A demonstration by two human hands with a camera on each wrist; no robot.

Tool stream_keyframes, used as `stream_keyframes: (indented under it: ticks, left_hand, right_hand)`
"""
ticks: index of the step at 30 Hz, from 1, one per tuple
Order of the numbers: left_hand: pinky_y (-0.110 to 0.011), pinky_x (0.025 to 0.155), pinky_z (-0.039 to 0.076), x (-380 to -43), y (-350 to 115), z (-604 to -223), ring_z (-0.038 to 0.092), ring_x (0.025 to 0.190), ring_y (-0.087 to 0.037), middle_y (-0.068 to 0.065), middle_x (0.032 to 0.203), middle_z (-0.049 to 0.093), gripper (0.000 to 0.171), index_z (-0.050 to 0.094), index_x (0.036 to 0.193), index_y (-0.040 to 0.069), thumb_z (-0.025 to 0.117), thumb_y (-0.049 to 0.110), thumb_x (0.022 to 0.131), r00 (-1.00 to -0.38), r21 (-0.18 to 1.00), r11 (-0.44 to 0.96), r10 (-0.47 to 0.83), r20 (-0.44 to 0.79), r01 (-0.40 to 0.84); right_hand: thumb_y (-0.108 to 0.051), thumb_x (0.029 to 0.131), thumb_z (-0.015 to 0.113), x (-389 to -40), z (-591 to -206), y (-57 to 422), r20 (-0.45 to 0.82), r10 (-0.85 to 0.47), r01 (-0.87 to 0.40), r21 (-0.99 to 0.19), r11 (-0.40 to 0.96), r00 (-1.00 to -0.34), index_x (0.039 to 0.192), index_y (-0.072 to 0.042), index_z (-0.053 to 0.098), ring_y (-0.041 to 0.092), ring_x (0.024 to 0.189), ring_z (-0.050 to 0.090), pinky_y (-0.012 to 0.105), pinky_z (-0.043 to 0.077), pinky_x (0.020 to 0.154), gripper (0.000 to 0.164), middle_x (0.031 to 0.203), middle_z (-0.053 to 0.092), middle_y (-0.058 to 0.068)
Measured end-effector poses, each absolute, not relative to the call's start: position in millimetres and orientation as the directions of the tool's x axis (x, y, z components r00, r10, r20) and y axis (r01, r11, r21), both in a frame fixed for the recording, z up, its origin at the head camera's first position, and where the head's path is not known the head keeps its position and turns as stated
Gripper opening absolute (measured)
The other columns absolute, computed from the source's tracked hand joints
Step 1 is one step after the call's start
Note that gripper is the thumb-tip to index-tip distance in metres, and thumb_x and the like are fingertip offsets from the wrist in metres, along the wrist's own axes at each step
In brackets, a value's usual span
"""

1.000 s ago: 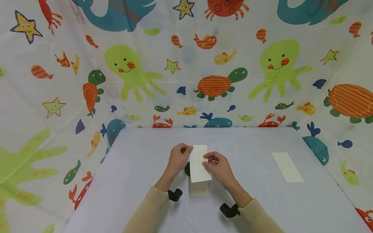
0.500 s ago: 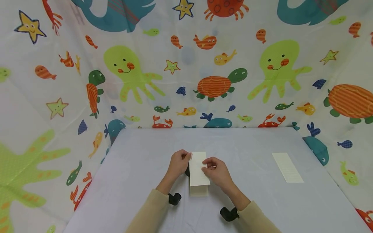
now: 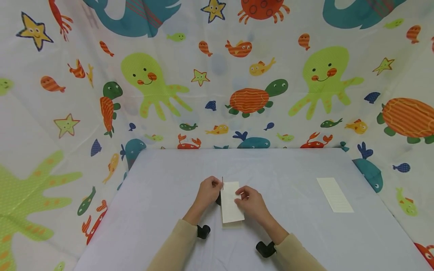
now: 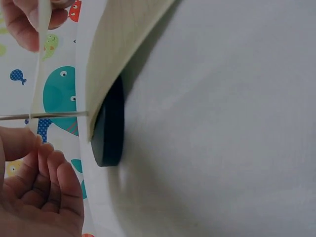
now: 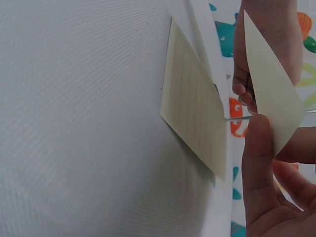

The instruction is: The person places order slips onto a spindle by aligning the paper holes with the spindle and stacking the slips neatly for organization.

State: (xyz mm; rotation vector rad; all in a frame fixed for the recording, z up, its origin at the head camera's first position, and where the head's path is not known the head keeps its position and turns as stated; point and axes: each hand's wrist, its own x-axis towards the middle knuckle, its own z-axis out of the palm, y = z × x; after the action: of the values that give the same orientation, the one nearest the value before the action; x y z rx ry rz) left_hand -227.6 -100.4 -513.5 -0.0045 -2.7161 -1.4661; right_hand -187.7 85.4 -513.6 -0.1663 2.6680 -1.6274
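Note:
A cream slip of paper [image 3: 232,205] is held level above the table between both hands. A thin metal spike [image 4: 59,115] runs through it near its left edge and pokes out on top. My left hand [image 3: 208,189] pinches the slip's edge close to the spike. My right hand [image 3: 253,201] pinches the opposite edge between thumb and fingers. Below, a ruled slip [image 5: 195,101] lies over the spike's round black base [image 4: 111,131], with the spike rising from it. In the head view, the upper slip hides most of the lower slip and base.
Another ruled cream slip [image 3: 335,195] lies apart on the right of the white-covered table [image 3: 152,188]. A curtain [image 3: 217,75] printed with sea animals rises behind. Black camera mounts [image 3: 266,249] sit at both wrists.
Both hands have lowered the upper slip toward the base, and it has moved nearer the person. The spike's tip, not visible a second ago, now sticks up above the slip.

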Motion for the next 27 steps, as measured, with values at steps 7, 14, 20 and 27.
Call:
stream_keyframes:
  ticks: [7, 14, 20, 27]
  left_hand:
    - [-0.03, 0.059, 0.043, -229, -104, -522, 0.05, 0.067, -0.015, -0.002, 0.076, 0.056, 0.01, 0.064, 0.092, 0.005, 0.066, 0.013, 0.098, -0.999, 0.813, 0.58, 0.027, 0.045, 0.052]
    - [-0.029, 0.059, 0.042, -231, -105, -532, 0.05, 0.067, -0.015, -0.001, 0.075, 0.055, 0.011, 0.064, 0.092, 0.006, 0.065, 0.014, 0.098, -0.997, 0.781, 0.621, 0.074, 0.034, 0.073]
    - [-0.03, 0.061, 0.043, -233, -105, -538, 0.051, 0.068, -0.015, -0.001, 0.076, 0.055, 0.011, 0.063, 0.09, 0.006, 0.064, 0.013, 0.098, -0.995, 0.746, 0.661, 0.091, 0.027, 0.08]
    - [-0.032, 0.063, 0.044, -234, -103, -536, 0.052, 0.07, -0.016, -0.002, 0.078, 0.055, 0.011, 0.062, 0.089, 0.006, 0.064, 0.013, 0.097, -0.994, 0.704, 0.703, 0.107, 0.036, 0.101]
  right_hand:
    - [-0.002, 0.083, 0.076, -187, -516, 84, 0.014, -0.117, -0.07, -0.866, 0.495, -0.993, 0.1, -0.004, 0.067, 0.015, 0.065, 0.051, 0.03, 0.044, 0.056, 0.019, 0.075, 0.055, 0.002]
    - [-0.003, 0.083, 0.076, -185, -521, 83, 0.032, -0.157, -0.114, -0.83, 0.546, -0.987, 0.102, -0.003, 0.065, 0.013, 0.062, 0.049, 0.028, 0.041, 0.055, 0.021, 0.072, 0.053, 0.001]
    - [-0.001, 0.083, 0.074, -184, -522, 84, 0.018, -0.183, -0.122, -0.81, 0.574, -0.983, 0.105, -0.001, 0.064, 0.013, 0.058, 0.047, 0.027, 0.039, 0.051, 0.025, 0.069, 0.051, 0.001]
    - [0.0, 0.082, 0.074, -183, -523, 83, 0.029, -0.199, -0.146, -0.783, 0.604, -0.98, 0.106, 0.0, 0.063, 0.013, 0.058, 0.046, 0.027, 0.039, 0.051, 0.026, 0.069, 0.05, 0.001]
